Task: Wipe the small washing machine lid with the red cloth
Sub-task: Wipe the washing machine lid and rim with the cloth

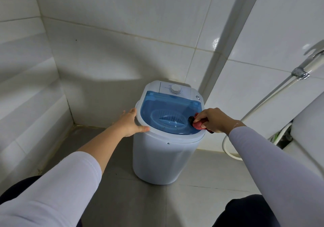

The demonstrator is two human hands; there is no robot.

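A small white washing machine (163,155) stands on the grey floor in the tiled corner. Its see-through blue lid (164,109) lies closed on top, with a white dial (175,89) behind it. My left hand (130,122) grips the white rim at the lid's left front, thumb on top. My right hand (213,119) holds the bunched red cloth (199,124) against the lid's right edge. A dark part of the cloth pokes out from my fingers onto the blue plastic.
White tiled walls (105,51) close in behind and on the left. On the right wall hang a chrome sprayer holder (300,73) and a white hose (228,149). A white toilet (308,125) stands at the far right. My dark-clothed knees are at the bottom.
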